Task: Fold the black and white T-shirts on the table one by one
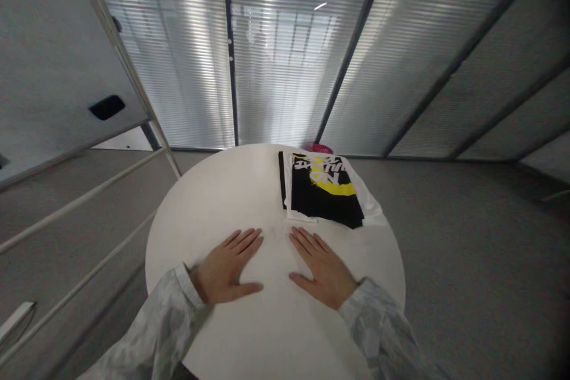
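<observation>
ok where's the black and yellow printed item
In the head view, the printed item lies on the white table, far side, right of centre, beyond the right hand.

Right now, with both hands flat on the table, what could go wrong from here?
The stack topped by a black printed piece lies near the far right rim of the round table, so a push outward might send it over.

Its layers are uneven: a white layer sticks out at the right, and might drag or crease if the top is moved.

The right hand lies just short of the stack; sliding forward could nudge it.

Dim, grainy, backlit through blinds (276, 107)
</observation>
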Action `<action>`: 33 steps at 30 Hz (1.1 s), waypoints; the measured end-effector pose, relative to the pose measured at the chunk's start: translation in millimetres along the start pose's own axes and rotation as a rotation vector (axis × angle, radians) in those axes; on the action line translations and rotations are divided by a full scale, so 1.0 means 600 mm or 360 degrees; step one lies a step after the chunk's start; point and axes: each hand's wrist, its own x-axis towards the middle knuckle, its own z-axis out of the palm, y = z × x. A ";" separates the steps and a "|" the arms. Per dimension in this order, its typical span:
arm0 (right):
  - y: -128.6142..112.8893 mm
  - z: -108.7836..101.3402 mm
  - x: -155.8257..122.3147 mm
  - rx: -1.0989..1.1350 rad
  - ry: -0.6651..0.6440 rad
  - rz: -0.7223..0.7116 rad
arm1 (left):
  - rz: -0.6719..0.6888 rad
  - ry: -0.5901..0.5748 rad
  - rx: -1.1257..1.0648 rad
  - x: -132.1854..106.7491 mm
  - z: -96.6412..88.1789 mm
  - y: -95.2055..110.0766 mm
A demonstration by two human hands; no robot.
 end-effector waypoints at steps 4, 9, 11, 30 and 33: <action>-0.002 -0.001 0.002 -0.0017 -0.0054 0.0039 | -0.0015 -0.0035 0.0023 0.003 0.006 0.001; -0.001 0.000 0.001 -0.0014 -0.0040 0.0031 | -0.0016 -0.0048 0.0019 0.002 0.003 0.000; 0.000 0.001 0.001 -0.0008 -0.0026 0.0024 | -0.0019 -0.0045 0.0019 0.001 0.003 -0.001; -0.003 -0.003 0.002 -0.0020 -0.0028 0.0030 | -0.0008 -0.0025 0.0006 0.001 0.004 -0.001; -0.003 -0.003 0.002 -0.0030 -0.0034 0.0030 | -0.0009 -0.0044 0.0015 0.002 0.005 -0.002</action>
